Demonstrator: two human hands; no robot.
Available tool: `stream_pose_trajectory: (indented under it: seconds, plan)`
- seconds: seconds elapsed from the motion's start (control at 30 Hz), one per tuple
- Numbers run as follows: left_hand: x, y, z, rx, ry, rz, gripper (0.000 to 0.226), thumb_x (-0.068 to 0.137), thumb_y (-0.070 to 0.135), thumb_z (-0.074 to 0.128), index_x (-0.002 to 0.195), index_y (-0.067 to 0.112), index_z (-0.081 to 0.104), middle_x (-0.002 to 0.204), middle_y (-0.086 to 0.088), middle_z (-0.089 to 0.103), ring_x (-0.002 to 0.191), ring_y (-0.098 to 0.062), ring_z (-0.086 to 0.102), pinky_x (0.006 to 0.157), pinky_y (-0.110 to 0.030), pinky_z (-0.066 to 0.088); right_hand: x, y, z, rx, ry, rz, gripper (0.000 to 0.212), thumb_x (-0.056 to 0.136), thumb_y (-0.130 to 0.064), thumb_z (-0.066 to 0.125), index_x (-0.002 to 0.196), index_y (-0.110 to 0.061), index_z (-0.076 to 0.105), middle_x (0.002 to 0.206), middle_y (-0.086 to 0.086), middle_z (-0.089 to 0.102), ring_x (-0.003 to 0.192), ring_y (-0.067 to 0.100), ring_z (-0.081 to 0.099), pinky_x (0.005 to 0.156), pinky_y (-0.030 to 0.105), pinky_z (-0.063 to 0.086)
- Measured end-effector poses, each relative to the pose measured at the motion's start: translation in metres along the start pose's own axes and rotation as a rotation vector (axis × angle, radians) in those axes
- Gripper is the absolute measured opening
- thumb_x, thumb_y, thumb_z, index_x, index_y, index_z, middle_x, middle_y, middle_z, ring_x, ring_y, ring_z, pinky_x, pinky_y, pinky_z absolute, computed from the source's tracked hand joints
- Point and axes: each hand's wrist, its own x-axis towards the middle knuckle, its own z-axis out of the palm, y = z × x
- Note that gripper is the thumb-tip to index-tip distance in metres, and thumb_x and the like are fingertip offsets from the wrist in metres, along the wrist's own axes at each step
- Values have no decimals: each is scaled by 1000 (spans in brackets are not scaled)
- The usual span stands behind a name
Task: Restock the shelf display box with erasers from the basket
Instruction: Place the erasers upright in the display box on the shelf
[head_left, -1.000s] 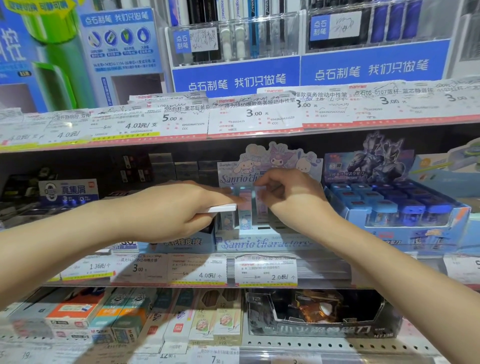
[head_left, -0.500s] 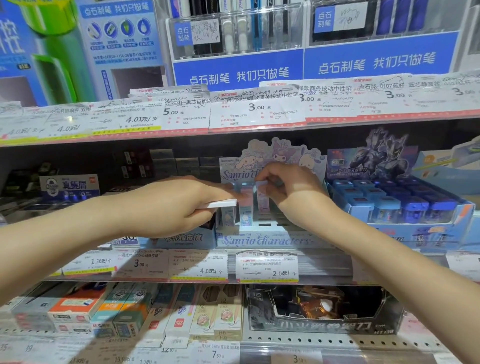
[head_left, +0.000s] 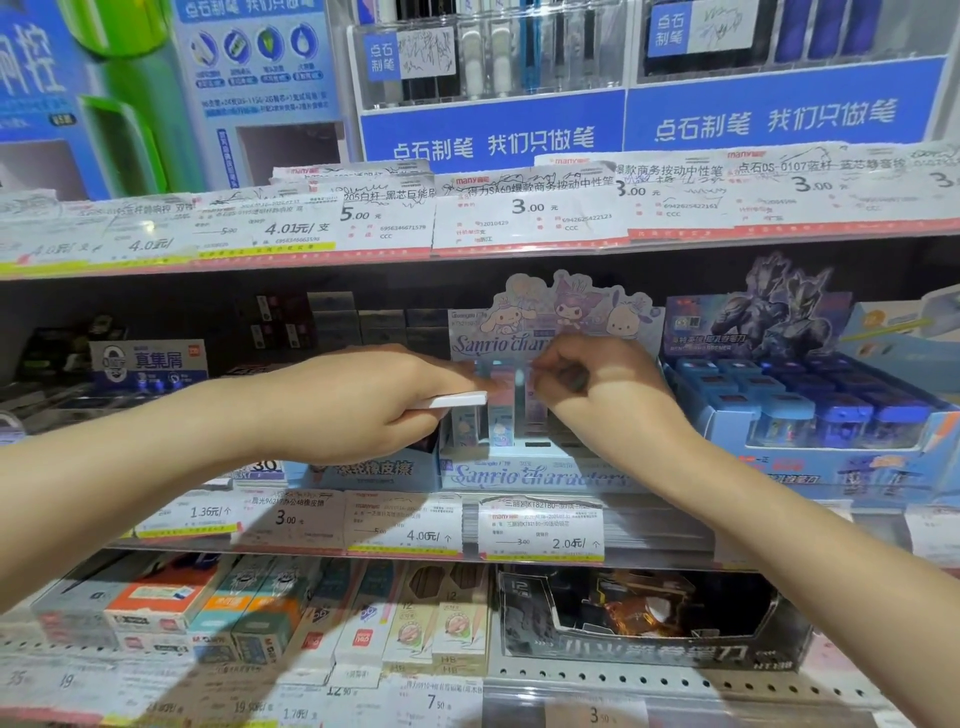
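at centre frame, a person's left hand (head_left: 363, 410) grips a flat white eraser (head_left: 456, 400) beside the display box (head_left: 519, 470) on the middle shelf, while the right hand (head_left: 597, 389) pinches an upright eraser (head_left: 535, 400) inside the box.

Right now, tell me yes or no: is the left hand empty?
No. The left hand grips a flat white eraser whose end sticks out toward the Sanrio display box.
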Motion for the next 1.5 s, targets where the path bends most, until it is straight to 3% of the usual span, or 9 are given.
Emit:
stream_pose_trajectory:
  seconds: [0.17, 0.27, 0.33, 0.47, 0.7, 0.93, 1.23, 1.33, 1.5]
  plan:
    - [-7, 15, -8, -46, 51, 18, 15, 84, 28, 33, 78, 36, 44, 72, 4, 55, 62, -9, 47, 58, -30, 39, 1, -6, -8, -177, 48, -76, 14, 81, -24, 61, 81, -17, 72, 103, 4, 58, 91, 26, 57, 77, 36, 50]
    - [-8, 22, -7, -160, 180, 2, 29, 86, 33, 32, 88, 19, 57, 78, -3, 62, 66, -17, 54, 66, -41, 46, 3, -11, -12, -245, -64, -59, 18, 84, -25, 55, 89, -18, 71, 107, 3, 55, 93, 26, 55, 81, 38, 50]
    - [-7, 29, -9, -411, 181, -41, 33, 88, 33, 37, 88, 12, 62, 69, 2, 62, 57, -8, 53, 58, -26, 46, 3, -13, -18, -188, -66, -91, 20, 84, -20, 53, 97, -18, 67, 104, -1, 54, 91, 19, 54, 81, 32, 48]
    - [-3, 41, -15, -975, -61, -209, 27, 97, 21, 43, 82, 9, 62, 56, -1, 50, 34, -11, 31, 34, -16, 24, -8, -35, -30, 254, -97, -163, 31, 77, -17, 55, 108, -21, 60, 96, -7, 61, 84, 10, 57, 76, 20, 46]
    - [0, 51, -15, -1076, -248, -291, 23, 81, 35, 51, 72, 16, 61, 50, -2, 39, 38, -14, 22, 46, -38, 12, -11, -45, -35, 441, -136, -246, 13, 78, -6, 67, 88, -14, 71, 81, -5, 69, 76, 5, 65, 74, 17, 51]
    - [-5, 40, -10, -1159, 195, -377, 20, 78, 21, 69, 71, 10, 54, 37, 0, 41, 34, -10, 27, 48, -26, 20, -8, -24, -42, 519, -151, -67, 16, 76, -9, 70, 74, -25, 65, 72, -6, 67, 65, 0, 60, 62, 8, 45]
    - [-2, 33, -19, -989, 113, -338, 17, 71, 30, 75, 64, 20, 63, 44, 5, 44, 39, -12, 29, 43, -18, 25, -6, -39, -37, 436, -462, -131, 34, 80, 0, 63, 105, -22, 56, 82, 0, 65, 67, 18, 61, 69, 32, 54]
    - [-2, 28, -22, -991, 154, -275, 23, 76, 38, 63, 69, 17, 59, 41, 6, 38, 38, -10, 27, 38, -17, 24, 0, -30, -39, 333, -383, -175, 50, 82, -7, 62, 120, -35, 46, 90, 2, 64, 79, 26, 63, 75, 38, 52]
    - [-5, 16, -17, -179, 156, -82, 16, 86, 25, 52, 87, 36, 64, 76, 14, 63, 66, -2, 54, 64, -26, 45, 15, -13, -30, 337, -136, -45, 43, 81, 5, 58, 107, -28, 51, 80, -5, 46, 71, 19, 49, 69, 24, 43]
